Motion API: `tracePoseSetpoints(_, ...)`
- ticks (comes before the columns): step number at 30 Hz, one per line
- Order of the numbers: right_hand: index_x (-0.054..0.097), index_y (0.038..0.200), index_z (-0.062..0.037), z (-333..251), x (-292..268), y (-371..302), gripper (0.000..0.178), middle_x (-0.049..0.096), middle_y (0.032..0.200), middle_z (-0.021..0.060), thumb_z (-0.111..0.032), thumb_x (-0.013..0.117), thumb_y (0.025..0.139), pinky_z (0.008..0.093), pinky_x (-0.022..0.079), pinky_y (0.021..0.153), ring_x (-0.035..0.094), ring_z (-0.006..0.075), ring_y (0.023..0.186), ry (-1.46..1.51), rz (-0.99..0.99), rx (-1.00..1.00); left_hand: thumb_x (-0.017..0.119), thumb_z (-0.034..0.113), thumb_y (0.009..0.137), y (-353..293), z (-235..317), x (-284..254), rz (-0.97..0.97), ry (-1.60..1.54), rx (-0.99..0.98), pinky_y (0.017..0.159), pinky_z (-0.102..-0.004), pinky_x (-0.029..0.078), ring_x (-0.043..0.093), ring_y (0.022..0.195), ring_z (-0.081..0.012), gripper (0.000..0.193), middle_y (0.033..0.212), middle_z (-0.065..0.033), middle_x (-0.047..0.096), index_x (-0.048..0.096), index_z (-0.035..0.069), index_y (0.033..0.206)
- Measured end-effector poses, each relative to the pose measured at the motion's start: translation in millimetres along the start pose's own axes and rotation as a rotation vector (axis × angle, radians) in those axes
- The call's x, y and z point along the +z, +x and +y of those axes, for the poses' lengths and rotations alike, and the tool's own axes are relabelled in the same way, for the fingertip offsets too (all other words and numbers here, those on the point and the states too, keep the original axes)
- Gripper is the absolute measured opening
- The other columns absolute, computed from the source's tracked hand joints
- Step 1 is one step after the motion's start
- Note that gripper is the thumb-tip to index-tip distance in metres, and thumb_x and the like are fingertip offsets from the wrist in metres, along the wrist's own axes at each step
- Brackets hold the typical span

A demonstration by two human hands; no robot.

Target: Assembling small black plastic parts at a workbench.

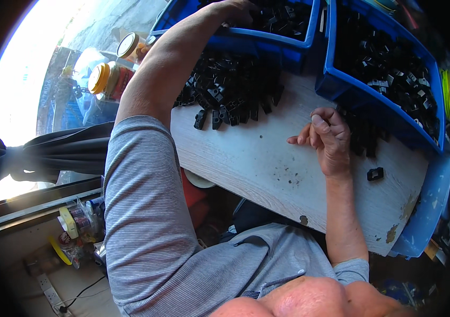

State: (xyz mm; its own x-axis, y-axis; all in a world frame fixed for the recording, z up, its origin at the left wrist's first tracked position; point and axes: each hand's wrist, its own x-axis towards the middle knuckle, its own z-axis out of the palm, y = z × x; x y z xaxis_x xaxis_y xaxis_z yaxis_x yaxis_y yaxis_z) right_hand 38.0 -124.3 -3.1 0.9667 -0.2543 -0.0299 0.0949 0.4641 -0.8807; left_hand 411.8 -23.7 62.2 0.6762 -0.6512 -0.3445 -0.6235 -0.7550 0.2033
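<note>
My left arm stretches up over the table, and my left hand point(237, 12) is at the near left part of a blue bin point(267, 38) of small black plastic parts point(283, 20). The top edge and the bin hide most of its fingers. Above the tabletop, my right hand point(331, 134) has its thumb and forefinger pressed together and the other fingers curled; whatever may be between them is too small to make out. Beside it on the right lie more black parts point(365, 138). One black frame-shaped piece point(375, 174) lies alone closer to me.
A heap of black parts point(230, 87) covers the table point(235, 153) before the blue bin. Another blue bin point(383, 113), full of black and metal pieces, stands at the right. Lidded jars point(109, 82) sit left of my arm. A light blue container point(426, 211) adjoins the right edge.
</note>
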Motion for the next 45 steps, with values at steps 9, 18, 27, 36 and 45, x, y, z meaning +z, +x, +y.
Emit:
tracePoseSetpoints(9,0.064,0.105,-0.0068,0.6,6.2,0.0,0.014,0.051,0.059,-0.0011,-0.019,0.063,0.099,0.0481,0.065,0.071,0.066,0.0144,0.062,0.028,-0.011,0.01,0.08,0.023,0.076,-18.1,-20.1,-16.7,0.268,-0.147,0.323,0.06,-0.0357,0.06,0.069,0.068,-0.0205,0.051,0.094,-0.0082,0.074,0.067,0.014,0.125)
tracePoseSetpoints(18,0.065,0.102,-0.0067,-1.9,6.3,-0.7,0.012,0.052,0.059,-0.0019,-0.018,0.064,0.098,0.0442,0.065,0.071,0.065,0.0119,0.061,0.029,0.005,0.014,0.075,0.014,0.078,-100.9,-20.5,-21.3,0.872,-0.693,0.291,0.062,-0.0322,0.057,0.068,0.071,-0.0132,0.033,0.086,-0.0063,0.071,0.067,0.007,0.109)
tracePoseSetpoints(27,0.062,0.104,-0.0053,-2.3,7.5,0.5,0.014,0.05,0.061,0.0002,-0.019,0.062,0.099,0.0468,0.065,0.071,0.063,0.0146,0.062,0.017,-0.012,0.017,0.077,0.017,0.077,-179.6,-55.5,89.4,1.242,-0.496,0.099,0.085,-0.0383,0.054,0.068,0.095,-0.0246,0.039,0.104,-0.0117,0.069,0.066,0.008,0.113)
tracePoseSetpoints(36,0.064,0.103,-0.0063,-2.1,6.8,0.1,0.012,0.051,0.059,-0.0024,-0.018,0.063,0.098,0.0428,0.065,0.07,0.064,0.011,0.062,-0.024,-0.003,-0.016,0.078,0.034,0.076,-181.7,-10.5,99.1,1.023,-0.338,-0.167,0.1,-0.0449,0.048,0.06,0.113,-0.0366,0.063,0.121,-0.0203,0.061,0.062,0.004,0.129)
tracePoseSetpoints(45,0.063,0.104,-0.0058,-2.8,5.2,-0.8,0.014,0.05,0.059,-0.0012,-0.019,0.063,0.098,0.0467,0.065,0.07,0.064,0.0141,0.063,0.009,0.016,0.009,0.078,0.035,0.082,-196.3,31.0,73.0,1.144,-0.191,0.071,0.094,-0.045,0.05,0.062,0.108,-0.0354,0.049,0.123,-0.0169,0.064,0.068,0.006,0.119)
